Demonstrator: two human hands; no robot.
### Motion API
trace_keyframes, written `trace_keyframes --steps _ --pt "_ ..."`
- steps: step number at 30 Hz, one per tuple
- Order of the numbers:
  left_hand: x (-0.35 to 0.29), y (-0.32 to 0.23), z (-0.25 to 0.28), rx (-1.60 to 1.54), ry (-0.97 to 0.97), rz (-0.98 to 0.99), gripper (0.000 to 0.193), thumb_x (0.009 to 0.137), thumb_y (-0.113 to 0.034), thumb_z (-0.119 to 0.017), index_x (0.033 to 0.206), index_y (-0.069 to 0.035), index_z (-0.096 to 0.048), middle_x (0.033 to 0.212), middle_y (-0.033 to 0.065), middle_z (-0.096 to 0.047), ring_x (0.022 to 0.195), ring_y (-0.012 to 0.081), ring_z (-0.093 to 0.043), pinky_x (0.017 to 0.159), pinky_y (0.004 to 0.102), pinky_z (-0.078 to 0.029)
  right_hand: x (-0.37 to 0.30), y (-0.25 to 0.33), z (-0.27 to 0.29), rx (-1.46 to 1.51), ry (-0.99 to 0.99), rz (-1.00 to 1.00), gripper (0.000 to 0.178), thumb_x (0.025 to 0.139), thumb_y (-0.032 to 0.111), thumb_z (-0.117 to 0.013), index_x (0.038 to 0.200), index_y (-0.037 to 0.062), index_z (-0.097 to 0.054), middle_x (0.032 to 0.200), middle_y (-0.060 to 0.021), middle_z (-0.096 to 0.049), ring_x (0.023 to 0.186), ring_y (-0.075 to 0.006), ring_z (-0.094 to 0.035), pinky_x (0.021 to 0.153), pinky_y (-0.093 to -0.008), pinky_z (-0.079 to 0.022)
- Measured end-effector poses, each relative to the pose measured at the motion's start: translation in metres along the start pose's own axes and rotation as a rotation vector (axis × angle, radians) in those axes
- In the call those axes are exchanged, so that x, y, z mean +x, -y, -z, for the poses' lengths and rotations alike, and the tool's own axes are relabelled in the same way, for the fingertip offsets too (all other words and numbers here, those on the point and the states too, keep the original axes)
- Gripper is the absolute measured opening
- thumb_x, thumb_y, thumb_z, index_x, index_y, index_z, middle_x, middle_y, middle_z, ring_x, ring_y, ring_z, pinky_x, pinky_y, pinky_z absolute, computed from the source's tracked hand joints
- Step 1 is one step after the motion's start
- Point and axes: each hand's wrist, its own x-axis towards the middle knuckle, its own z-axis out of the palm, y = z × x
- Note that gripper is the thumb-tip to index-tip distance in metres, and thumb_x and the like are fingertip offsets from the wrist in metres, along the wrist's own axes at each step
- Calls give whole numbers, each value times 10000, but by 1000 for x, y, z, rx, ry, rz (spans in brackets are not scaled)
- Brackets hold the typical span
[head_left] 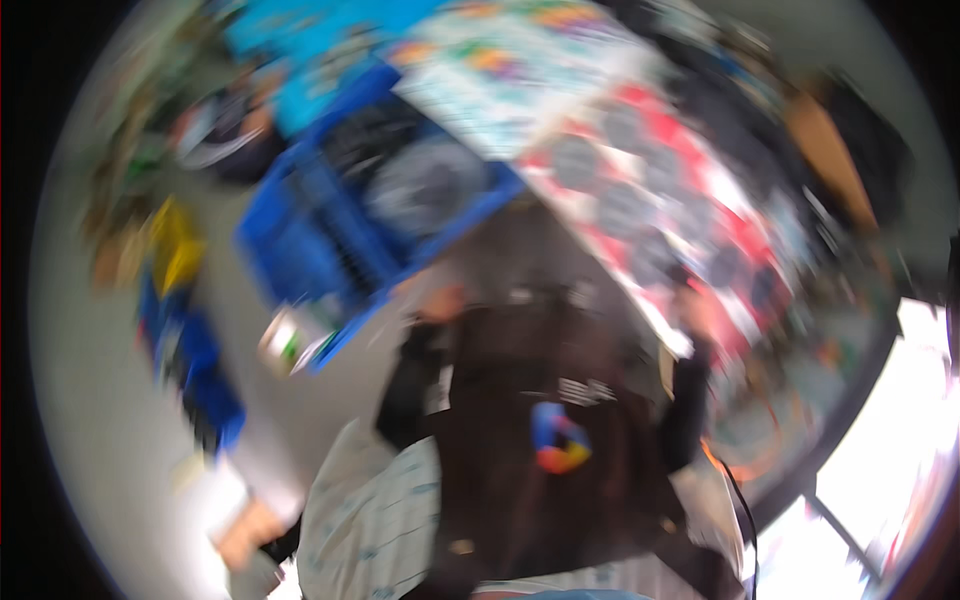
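Observation:
Motion smears the whole view. My left hand (441, 304) is by the near right edge of a blue crate (262, 235); whether it touches the crate I cannot tell. Inside the crate lie dark things and a greyish, see-through bundle (425, 185). Over the near edge of a red and white sheet (735, 185) is my right hand (698, 310), beside several round grey discs (622, 210) on that sheet. The fingers of both hands are too blurred to read. A dark apron (560, 350) with a coloured emblem spreads between my forearms.
A white sheet with coloured patterns (520, 75) and a bright blue surface (305, 30) lie beyond the crate. Blue and yellow bins (178, 250) stand at the left. Dark bags (735, 120) crowd the far right. An orange cable (760, 465) runs at the lower right.

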Motion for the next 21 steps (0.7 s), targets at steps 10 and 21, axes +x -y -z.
trace_keyframes --steps 10,21 --pt "-116 -22 88 -14 -487 845 1429 583 -553 -925 1577 58 -100 1112 218 -530 981 387 -561 867 431 -490 -18 61 34 832 -172 -477 295 740 139 -635 1004 21 -695 872 -49 -693 728 -152 -655 464 -270 -459" --pt "-97 -113 221 -1781 -299 -195 497 1092 -311 -423 1480 -1 -448 672 -16 -470 619 93 -402 612 254 -358 -18 49 30 776 -129 -430 264 720 99 -548 902 25 -724 879 -45 -698 759 -166 -660 454 -253 -458"
